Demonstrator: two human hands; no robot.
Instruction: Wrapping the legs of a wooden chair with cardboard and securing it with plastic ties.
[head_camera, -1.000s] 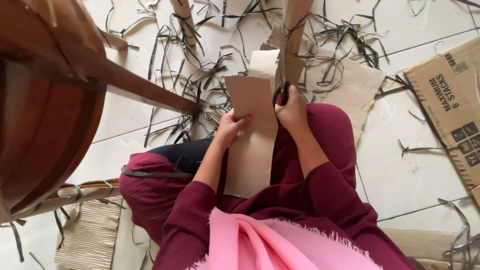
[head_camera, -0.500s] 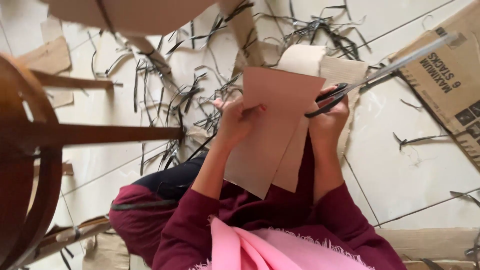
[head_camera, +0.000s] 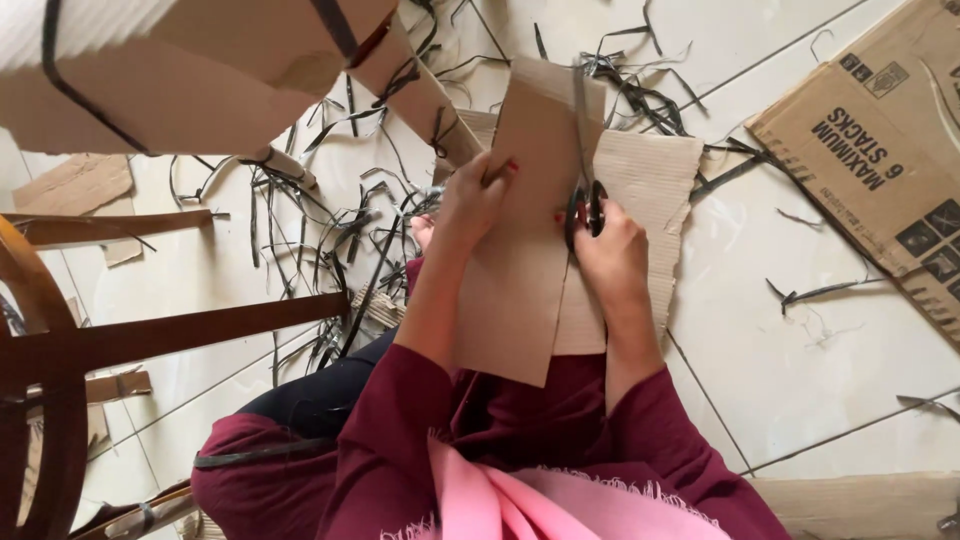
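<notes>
1. Gripping the scissors (head_camera: 583, 190), my right hand (head_camera: 610, 255) is closed through the black loops; the steel blades lie up the card.
2. My left hand (head_camera: 470, 205) pinches the card (head_camera: 520, 270), a smooth tan strip held over my lap.
3. Corrugated sheet (head_camera: 655, 180) and black straps (head_camera: 330, 230) litter the tiled floor (head_camera: 800, 350).

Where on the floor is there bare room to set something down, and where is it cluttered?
Bare tile lies right of the right hand, bordered by the printed carton above and a cardboard strip below; only stray strands there. Left of the left hand, black strap offcuts crowd the floor up to the wooden chair.
</notes>
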